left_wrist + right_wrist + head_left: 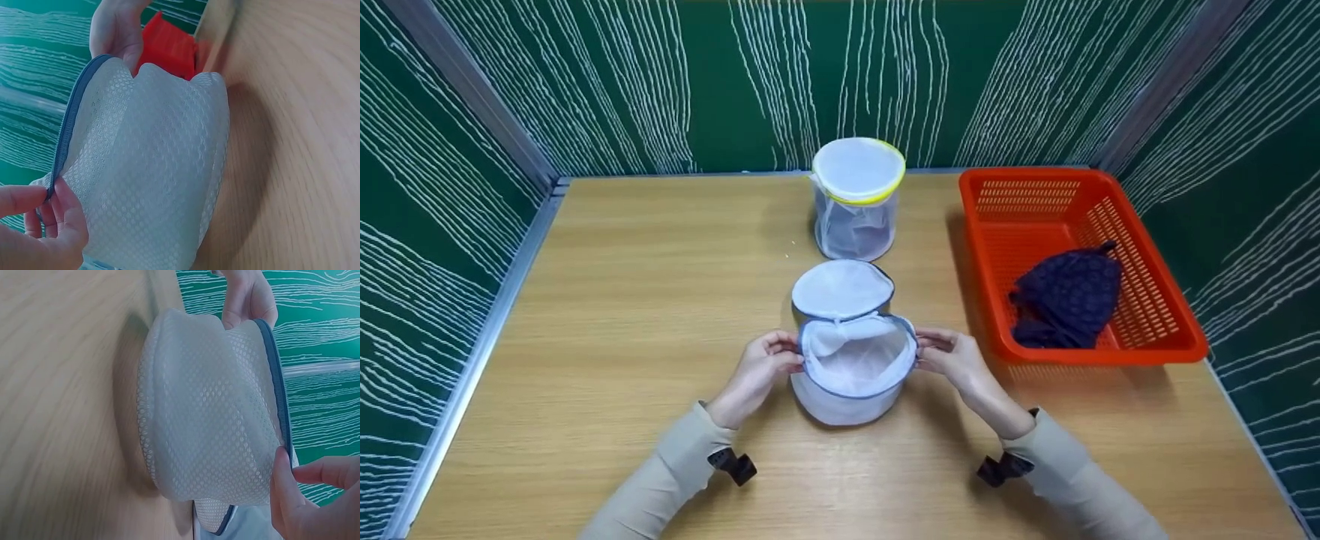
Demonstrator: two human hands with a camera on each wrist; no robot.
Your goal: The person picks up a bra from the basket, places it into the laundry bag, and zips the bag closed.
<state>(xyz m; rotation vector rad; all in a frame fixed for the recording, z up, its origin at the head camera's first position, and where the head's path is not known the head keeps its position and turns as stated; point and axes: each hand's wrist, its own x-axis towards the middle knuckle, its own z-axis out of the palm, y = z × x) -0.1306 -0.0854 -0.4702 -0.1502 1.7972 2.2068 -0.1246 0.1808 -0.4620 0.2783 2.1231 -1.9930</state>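
Note:
A white mesh laundry bag [851,407] with a blue-grey zipper rim stands on the table, its round lid [842,289] folded back on the far side. The mouth faces up and the inside shows. My left hand [760,373] pinches the rim on the left between thumb and fingers; the left wrist view shows this grip on the zipper edge [68,121]. Across the mouth, my right hand [958,365] pinches the rim's right side, also seen in the right wrist view, where the honeycomb mesh wall [197,410] bulges softly.
Behind the bag stands a second mesh bag [855,225] with a yellow rim, its lid on top. To the right, an orange-red plastic basket [982,247] holds a dark navy patterned cloth item [1069,296]. Green walls with white streaks [750,75] enclose the wooden table [660,247].

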